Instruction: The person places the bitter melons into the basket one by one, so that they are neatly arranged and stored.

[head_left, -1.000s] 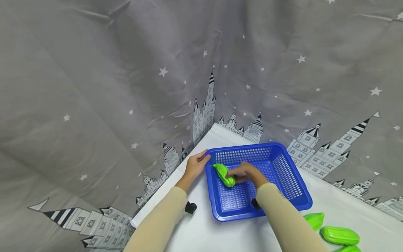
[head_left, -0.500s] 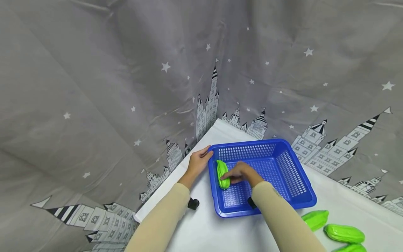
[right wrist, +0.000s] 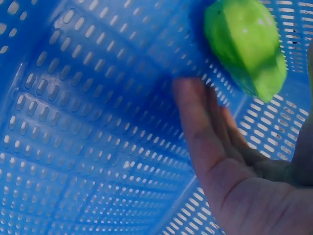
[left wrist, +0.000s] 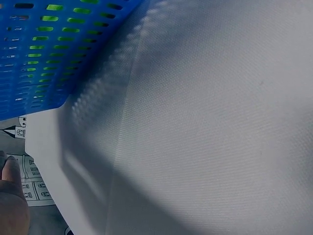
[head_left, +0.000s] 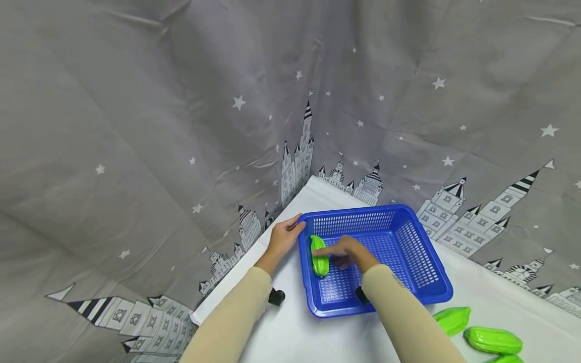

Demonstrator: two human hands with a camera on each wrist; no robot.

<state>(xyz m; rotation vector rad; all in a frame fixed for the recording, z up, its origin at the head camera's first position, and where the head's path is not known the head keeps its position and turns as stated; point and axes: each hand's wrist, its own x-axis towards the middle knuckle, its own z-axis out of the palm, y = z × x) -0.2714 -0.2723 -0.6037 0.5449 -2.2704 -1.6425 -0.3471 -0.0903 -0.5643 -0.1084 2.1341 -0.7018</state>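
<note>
My left hand (head_left: 283,237) grips the upper left corner of a blue plastic basket (head_left: 442,285); in the left wrist view only a bit of the hand (left wrist: 11,196) shows beside the perforated wall. Along the left inside wall of the basket lies a shiny bright green ridged fruit (head_left: 319,262), long with a pointed tip. Over the basket floor, my right hand (head_left: 351,252) has its index finger stretched across the fruit. In the right wrist view the fingers of the right hand (right wrist: 210,142) look fairly straight, and the fruit (right wrist: 247,46) sits beyond them, not held.
Several more green ridged fruits lie on the white tabletop at the lower right, one of them (head_left: 494,340) whole in view. Grey curtains (head_left: 181,101) with printed stars and castles surround the table (head_left: 290,333) behind and to the left.
The green fruit, slanted in the right hand's grasp a second ago, now lies lengthwise against the basket's left wall. The right fingers have loosened and straightened. The left hand stays put.
</note>
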